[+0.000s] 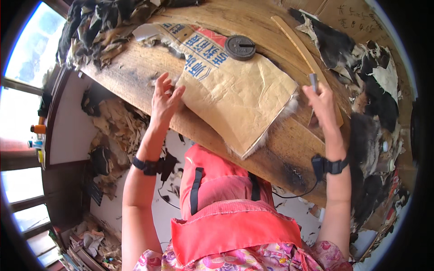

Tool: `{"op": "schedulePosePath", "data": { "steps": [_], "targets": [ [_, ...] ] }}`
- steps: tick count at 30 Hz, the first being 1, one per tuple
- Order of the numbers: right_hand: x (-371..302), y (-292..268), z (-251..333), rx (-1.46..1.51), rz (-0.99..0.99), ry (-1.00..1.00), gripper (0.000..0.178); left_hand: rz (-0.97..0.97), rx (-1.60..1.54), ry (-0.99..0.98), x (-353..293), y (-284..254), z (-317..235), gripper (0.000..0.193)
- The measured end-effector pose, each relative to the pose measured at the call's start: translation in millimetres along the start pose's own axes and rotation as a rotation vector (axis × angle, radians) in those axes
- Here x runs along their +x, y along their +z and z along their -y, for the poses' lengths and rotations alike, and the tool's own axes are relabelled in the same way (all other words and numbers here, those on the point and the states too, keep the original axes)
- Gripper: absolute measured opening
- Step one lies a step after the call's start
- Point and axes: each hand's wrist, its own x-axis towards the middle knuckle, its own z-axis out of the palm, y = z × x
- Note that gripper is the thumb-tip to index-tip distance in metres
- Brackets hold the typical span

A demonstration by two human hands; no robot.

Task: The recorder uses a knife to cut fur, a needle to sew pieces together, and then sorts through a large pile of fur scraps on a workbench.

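A brown paper pattern [239, 99] with blue and red print lies on a piece of fur pelt [291, 107], whose pale hair shows along the pattern's right edge. On the paper's far part rests a round dark slotted weight [240, 47]. My left hand [166, 100] is beside the pattern's left edge, fingers apart and slightly curled, with nothing visible in them. To the right of the pattern, my right hand [323, 103] is closed around a slim grey metal knife [313, 80]. One end sticks up above the fingers; the grip hides most of it.
Beneath all this is a worn wooden board [275, 140]. A long wooden strip [294, 39] lies beyond my right hand. Black and white fur scraps [375, 86] are heaped at the right, with dark fur pieces [97, 29] at the far left. More scraps [120, 122] lie below the board's left edge.
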Motion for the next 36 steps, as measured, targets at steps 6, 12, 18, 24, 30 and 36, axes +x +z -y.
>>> {"op": "schedulePosePath", "data": {
  "steps": [6, 12, 18, 24, 30, 36],
  "targets": [
    [59, -25, -93, -0.555, -0.237, -0.164, 0.039, 0.522, -0.036, -0.172, 59, -25, -35, 0.05],
    [63, -32, -95, -0.505, -0.279, -0.051, 0.037, 0.912, -0.251, -0.182, 125, -18, -64, 0.028],
    [20, -34, -83, -0.45, -0.374, -0.052, 0.047, 0.851, -0.681, -0.075, 203, 48, -79, 0.047],
    [-62, -21, -32, -0.209, -0.563, 0.029, 0.056, 0.645, 0.003, -0.048, 206, 108, -65, 0.09],
    [-90, 54, 33, -0.213, -0.214, -0.103, 0.059, 0.472, 0.269, 0.722, 153, 77, -48, 0.065],
    [-80, 72, 11, -0.294, -0.179, 0.028, 0.058, 0.918, 0.163, 1.509, 56, 54, -52, 0.032]
  ]
}}
